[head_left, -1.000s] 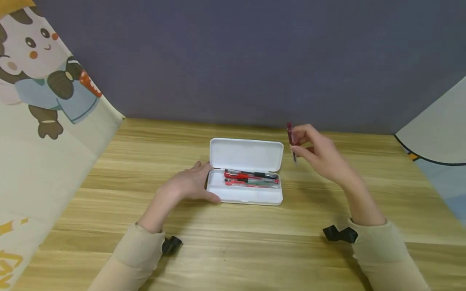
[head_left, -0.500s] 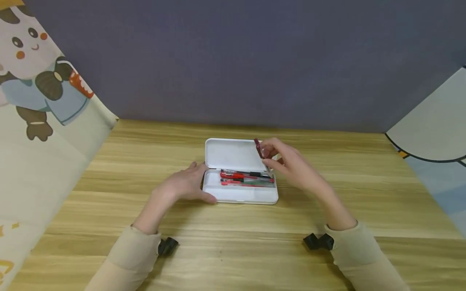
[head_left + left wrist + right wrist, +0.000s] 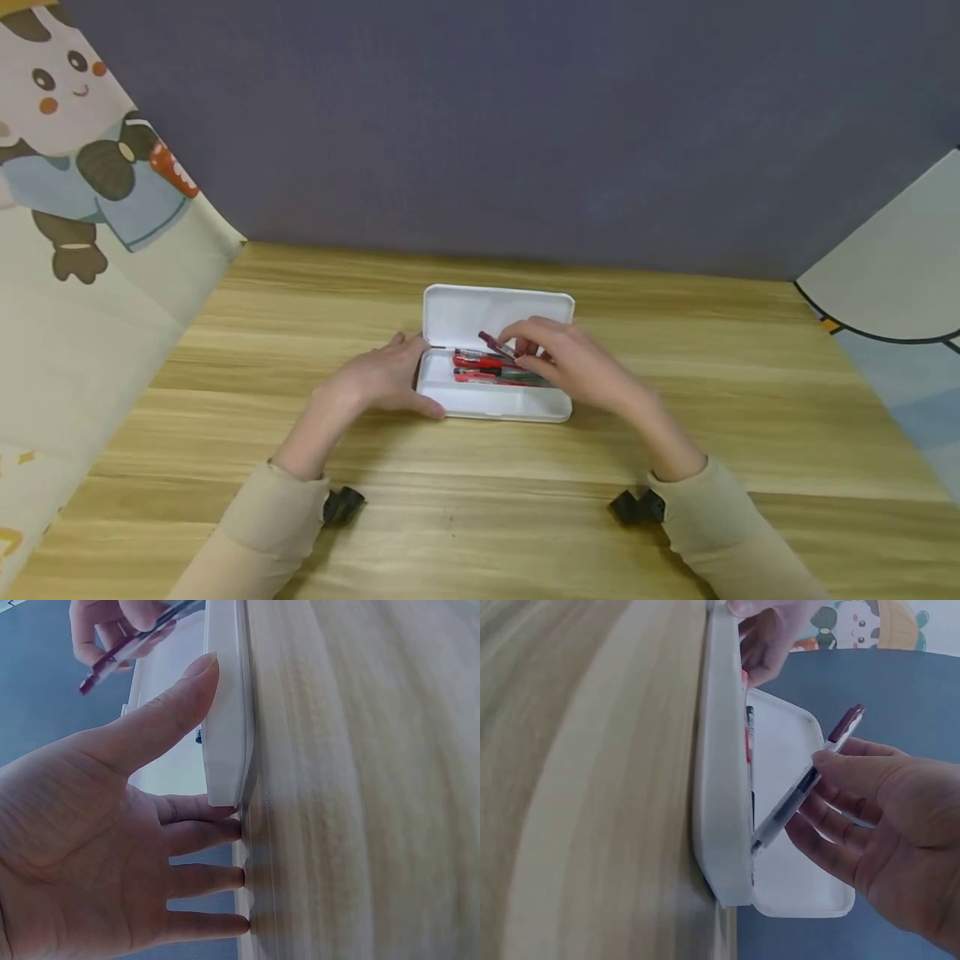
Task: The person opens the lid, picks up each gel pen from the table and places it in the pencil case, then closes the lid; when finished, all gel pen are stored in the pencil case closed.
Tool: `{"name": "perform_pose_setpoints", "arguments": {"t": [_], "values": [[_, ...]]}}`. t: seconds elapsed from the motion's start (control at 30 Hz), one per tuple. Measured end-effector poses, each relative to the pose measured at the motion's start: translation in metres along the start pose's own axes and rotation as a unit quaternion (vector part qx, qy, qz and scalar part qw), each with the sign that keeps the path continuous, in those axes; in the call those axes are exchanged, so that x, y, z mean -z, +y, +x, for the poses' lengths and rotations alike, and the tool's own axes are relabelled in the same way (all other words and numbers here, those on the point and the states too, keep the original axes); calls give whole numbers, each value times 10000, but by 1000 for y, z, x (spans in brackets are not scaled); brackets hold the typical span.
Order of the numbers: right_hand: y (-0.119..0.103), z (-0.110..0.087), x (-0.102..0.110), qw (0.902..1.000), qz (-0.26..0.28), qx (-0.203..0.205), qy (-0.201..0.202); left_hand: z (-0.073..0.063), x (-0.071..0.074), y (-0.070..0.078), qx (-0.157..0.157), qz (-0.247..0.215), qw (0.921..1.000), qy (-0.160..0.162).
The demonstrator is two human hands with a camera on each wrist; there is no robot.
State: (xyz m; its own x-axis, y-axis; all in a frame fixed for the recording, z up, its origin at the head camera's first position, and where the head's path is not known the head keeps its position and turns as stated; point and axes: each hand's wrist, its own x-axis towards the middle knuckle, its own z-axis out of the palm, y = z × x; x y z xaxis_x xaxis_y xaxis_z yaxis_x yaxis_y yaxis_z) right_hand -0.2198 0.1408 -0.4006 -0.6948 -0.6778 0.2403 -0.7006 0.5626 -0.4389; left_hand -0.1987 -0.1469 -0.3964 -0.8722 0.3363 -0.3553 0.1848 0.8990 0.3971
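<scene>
A white pencil case (image 3: 495, 406) lies open on the table, its lid (image 3: 465, 312) tipped back. Several pens (image 3: 483, 361), mostly with red and black parts, rest inside. My left hand (image 3: 382, 379) braces the case's left end, thumb laid along the front edge and fingers fairly straight at the side, fingertips down by the table. Over the case, my right hand (image 3: 573, 362) pinches a clear pen (image 3: 791, 796) with a dark red end between thumb and fingers. The pen slants, its lower tip at the case's rim in the right wrist view. My right hand hides part of the pens in the head view.
The wood-grain table (image 3: 465, 517) stretches out around the case. A dark grey-blue panel (image 3: 510, 125) stands behind it. Cartoon-printed sheets (image 3: 97, 333) flank the left and right sides. Black wrist mounts (image 3: 637, 507) sit at both sleeves.
My right hand has brought the pen leftward from beside the case to above its tray, lowering it and tilting it flatter. My left hand stays at the case's left end.
</scene>
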Motion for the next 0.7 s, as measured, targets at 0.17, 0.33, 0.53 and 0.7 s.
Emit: {"name": "perform_pose_setpoints", "arguments": {"t": [0.17,0.33,0.53,0.7], "values": [[-7,-2,-11,9996,-188,-101,-188,-3,0,-2,-52,69,10000,-47],[-12,-3,-20,9987,-358,-150,-336,-8,-1,-6,-82,92,9999,-58],[-18,-5,-25,9992,-311,-116,-238,-13,-2,-11,-147,84,9998,-61],[-19,-7,-21,9993,-149,-272,213,-18,-2,-13,-226,79,9997,-54]]}}
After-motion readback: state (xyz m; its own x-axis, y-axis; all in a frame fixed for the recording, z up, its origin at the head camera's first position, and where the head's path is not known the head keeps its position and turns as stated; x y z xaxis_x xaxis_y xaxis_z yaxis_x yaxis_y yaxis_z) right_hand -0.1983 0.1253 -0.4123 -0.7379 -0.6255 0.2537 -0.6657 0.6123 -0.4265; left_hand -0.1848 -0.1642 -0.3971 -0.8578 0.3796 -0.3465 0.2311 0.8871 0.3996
